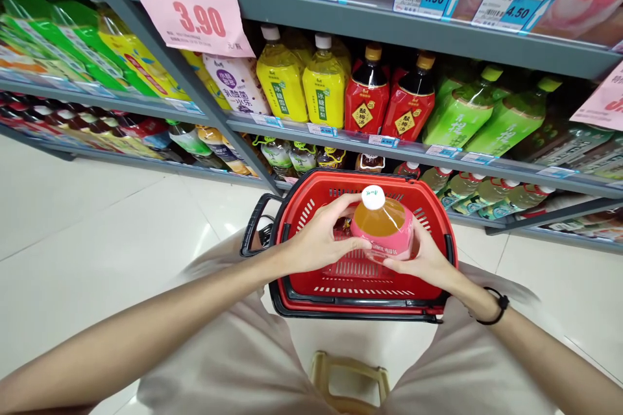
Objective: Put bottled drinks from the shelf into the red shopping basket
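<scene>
A bottle [384, 227] of amber drink with a white cap and a pink label is held between both hands over a red basket [331, 298]. My left hand [326, 237] wraps the bottle's left side, thumb in front. On its right side, my right hand [423, 256] grips the lower part, thumb near the base. The bottle leans slightly, cap toward the upper left. Beneath it the slotted basket floor shows, and a small dark item, too hidden to identify, lies by my left fingers. The basket's black handle [253, 224] sticks out at the left.
Ahead, grey shelves [418, 32] hold yellow bottles [321, 87], red-labelled dark bottles [367, 97] and green bottles [462, 110]. A pink price sheet [187, 3] hangs at the upper left. My knees flank the basket, and a beige stool [350, 366] stands below on the tiled floor.
</scene>
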A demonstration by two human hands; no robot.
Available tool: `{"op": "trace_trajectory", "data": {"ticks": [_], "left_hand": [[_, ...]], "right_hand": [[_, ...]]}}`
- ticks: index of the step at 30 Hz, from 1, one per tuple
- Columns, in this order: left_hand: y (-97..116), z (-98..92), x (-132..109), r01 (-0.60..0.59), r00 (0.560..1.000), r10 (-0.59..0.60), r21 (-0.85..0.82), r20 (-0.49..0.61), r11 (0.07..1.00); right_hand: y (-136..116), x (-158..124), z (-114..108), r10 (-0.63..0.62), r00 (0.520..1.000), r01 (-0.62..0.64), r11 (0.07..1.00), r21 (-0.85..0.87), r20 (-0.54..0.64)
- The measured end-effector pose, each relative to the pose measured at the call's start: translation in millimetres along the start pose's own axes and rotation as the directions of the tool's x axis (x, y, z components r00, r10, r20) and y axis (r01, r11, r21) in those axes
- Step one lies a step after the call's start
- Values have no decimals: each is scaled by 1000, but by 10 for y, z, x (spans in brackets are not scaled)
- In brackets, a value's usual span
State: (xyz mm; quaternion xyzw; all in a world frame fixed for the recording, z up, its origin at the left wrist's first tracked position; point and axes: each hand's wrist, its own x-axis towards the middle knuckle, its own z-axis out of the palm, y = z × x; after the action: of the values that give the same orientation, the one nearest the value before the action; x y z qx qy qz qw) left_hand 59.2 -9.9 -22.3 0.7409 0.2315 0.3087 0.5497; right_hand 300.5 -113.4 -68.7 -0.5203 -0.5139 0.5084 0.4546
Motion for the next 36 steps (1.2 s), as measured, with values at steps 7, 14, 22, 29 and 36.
{"op": "trace_trajectory", "data": {"ticks": [7, 14, 22, 29, 36], "left_hand": [[-8, -55, -24, -126, 991, 119, 114, 62, 985], [-66, -70, 13, -74, 997, 73, 42, 25, 996], [-108, -31, 48, -44, 999, 44, -43, 8, 998], [-12, -53, 101, -99, 992, 100, 16, -75, 995], [229, -144, 97, -318, 945, 326, 172, -22, 933]], "right_hand": [[102, -9, -68, -102, 995, 100, 982, -161, -2], [-9, 30, -8, -27, 1000, 27, 998, -56, 2], [27, 24, -11, 4, 1000, -5, 1000, -10, -16], [-55, 49, -46, 92, 996, -94, 975, 202, 19], [-4, -84, -22, 161, 984, -179, 874, 451, 77]]}}
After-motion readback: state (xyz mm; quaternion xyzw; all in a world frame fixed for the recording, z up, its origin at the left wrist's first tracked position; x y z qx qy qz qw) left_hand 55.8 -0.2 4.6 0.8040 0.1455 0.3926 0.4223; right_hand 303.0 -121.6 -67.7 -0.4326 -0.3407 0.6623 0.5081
